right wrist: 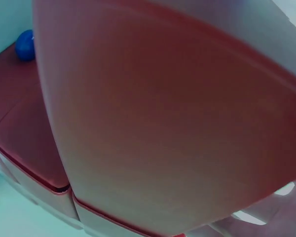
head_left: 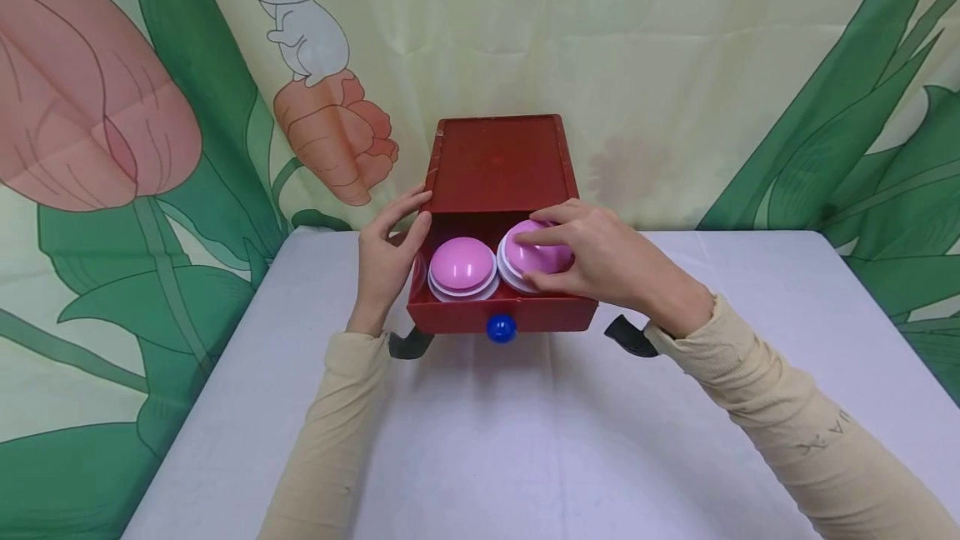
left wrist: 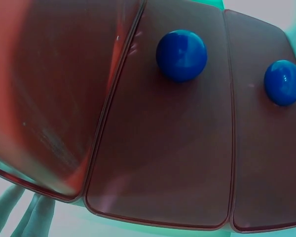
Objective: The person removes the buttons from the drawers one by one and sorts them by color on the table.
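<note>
Right hand (head_left: 611, 252) fingers hold right pink-topped jar (head_left: 543, 257), tilted in open drawer (head_left: 543, 317) beside left jar (head_left: 462, 263); left hand (head_left: 384, 261), fingers extended, at red cabinet (head_left: 498, 165). Seating or lifting, can't tell; next calls for clean release or lift

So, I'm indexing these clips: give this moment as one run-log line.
drawer: open; inside: left container, right container, both pink-topped; right hand: holds right container; left hand: at left side of red cabinet
</note>
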The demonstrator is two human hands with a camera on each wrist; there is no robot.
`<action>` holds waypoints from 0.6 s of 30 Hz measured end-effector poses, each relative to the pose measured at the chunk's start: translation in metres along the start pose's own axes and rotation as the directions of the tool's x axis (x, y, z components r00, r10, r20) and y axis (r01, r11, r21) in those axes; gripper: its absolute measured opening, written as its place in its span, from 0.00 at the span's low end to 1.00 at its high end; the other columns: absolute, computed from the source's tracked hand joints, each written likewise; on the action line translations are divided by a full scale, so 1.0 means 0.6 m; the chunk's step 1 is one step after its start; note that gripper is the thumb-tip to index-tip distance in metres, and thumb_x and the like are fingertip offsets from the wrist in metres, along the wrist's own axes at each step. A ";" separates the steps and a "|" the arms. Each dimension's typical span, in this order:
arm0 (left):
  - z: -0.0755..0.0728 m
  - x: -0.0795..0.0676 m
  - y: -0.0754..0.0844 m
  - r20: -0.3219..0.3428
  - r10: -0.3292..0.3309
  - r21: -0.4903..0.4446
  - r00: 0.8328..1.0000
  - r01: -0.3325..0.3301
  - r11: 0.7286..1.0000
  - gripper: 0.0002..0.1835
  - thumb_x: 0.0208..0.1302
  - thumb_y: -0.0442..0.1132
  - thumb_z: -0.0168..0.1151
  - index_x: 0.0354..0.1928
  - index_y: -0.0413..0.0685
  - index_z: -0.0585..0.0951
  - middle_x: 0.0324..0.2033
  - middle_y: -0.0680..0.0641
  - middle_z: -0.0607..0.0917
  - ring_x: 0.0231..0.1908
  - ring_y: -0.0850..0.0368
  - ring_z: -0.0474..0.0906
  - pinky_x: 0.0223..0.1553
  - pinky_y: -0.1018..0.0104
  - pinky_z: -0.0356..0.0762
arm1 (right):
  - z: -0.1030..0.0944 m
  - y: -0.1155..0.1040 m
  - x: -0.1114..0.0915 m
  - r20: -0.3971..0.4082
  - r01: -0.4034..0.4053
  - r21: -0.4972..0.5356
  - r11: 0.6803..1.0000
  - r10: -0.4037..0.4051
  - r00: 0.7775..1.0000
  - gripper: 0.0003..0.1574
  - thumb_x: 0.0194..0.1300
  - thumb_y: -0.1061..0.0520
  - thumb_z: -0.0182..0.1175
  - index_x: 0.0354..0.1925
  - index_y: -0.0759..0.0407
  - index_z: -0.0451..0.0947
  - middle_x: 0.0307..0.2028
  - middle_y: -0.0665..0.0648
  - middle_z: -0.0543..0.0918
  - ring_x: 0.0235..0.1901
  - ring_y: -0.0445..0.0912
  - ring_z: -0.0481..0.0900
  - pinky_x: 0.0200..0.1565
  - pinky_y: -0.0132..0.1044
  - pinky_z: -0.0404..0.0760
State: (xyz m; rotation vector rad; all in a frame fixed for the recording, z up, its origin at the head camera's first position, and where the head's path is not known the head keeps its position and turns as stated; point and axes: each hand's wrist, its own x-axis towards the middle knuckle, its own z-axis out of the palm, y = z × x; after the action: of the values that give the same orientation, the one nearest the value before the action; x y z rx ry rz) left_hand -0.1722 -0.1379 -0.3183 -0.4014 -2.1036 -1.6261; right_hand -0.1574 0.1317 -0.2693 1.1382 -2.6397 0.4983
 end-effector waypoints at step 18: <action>0.001 0.000 0.002 0.005 -0.015 -0.010 1.000 0.015 1.000 0.19 0.69 0.33 0.60 0.60 0.36 0.79 0.64 0.41 0.78 0.62 0.48 0.76 0.57 0.48 0.79 | -0.016 0.006 -0.011 -0.167 0.073 0.104 0.992 -0.055 0.984 0.28 0.51 0.56 0.77 0.53 0.56 0.85 0.53 0.64 0.83 0.53 0.57 0.81 0.48 0.48 0.84</action>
State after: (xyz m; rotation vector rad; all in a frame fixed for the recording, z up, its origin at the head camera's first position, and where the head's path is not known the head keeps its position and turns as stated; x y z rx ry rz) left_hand -0.1715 -0.1370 -0.3173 -0.3943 -2.1081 -1.6468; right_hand -0.1549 0.1421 -0.2636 1.1562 -2.4541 0.7006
